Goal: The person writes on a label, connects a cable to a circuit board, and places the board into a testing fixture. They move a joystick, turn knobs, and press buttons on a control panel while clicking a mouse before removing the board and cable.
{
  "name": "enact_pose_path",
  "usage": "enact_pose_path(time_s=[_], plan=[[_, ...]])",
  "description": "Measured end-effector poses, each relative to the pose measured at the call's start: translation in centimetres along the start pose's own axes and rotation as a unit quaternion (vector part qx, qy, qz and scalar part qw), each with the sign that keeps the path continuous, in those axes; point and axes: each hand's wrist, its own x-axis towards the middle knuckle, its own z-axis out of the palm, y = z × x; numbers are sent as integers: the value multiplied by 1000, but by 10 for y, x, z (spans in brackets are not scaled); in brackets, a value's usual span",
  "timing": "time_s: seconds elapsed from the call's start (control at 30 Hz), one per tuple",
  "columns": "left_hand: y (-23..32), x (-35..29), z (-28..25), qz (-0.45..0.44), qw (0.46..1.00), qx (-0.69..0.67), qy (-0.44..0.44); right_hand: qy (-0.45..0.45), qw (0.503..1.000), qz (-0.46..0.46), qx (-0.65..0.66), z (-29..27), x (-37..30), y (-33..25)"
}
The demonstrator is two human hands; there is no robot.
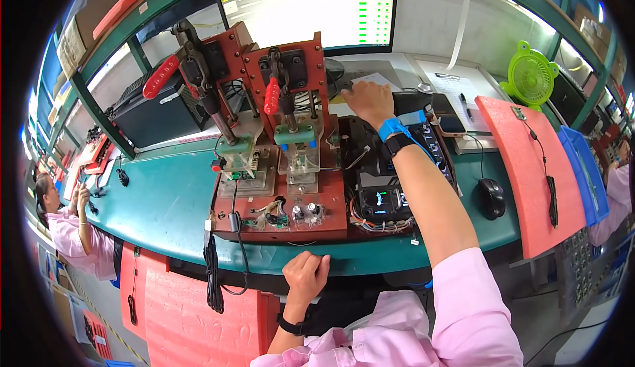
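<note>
My left hand [306, 276] is curled into a loose fist in front of the bench edge, thumb up, with nothing visible in it. My right hand [372, 102] reaches out past the red test fixture [297, 218], its fingers curled beside a small dark part; what they hold, if anything, I cannot make out. Two toggle clamps with red handles, a left one [161, 77] and a right one [272, 96], stand on the fixture. Beneath the left clamp sits a green circuit board [246, 168]. A black cable [211, 268] hangs from the fixture's front, partly coiled.
Beside the fixture, under my right forearm, are black meters with lit displays [383, 200]. A monitor [311, 10] stands behind. Rightward are a mouse [491, 198], a phone [452, 125], pink foam [536, 175], a blue tray [583, 174] and a green fan [531, 76]. Another person [79, 235] works at left.
</note>
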Motion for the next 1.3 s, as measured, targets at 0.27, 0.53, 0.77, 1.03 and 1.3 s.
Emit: enact_pose_path(time_s=[0.27, 0.53, 0.77, 1.03, 1.3], plan=[[0, 0, 1, -5, 1000, -17, 5, -19, 999, -17, -42, -1, -3, -2], [-5, -3, 4, -1, 1000, 11, -2, -48, 998, -22, -41, -7, -5, -6], [-5, -6, 6, -3, 999, 35, 6, -29, 998, -42, -34, 0, -6, -4], [-10, -10, 10, -2, 1000, 20, 1, -42, 988, -33, 142, -69, -10, 61], [-5, -4, 7, 4, 1000, -7, -2, 100, 988, -9, -117, -113, -202, 189]])
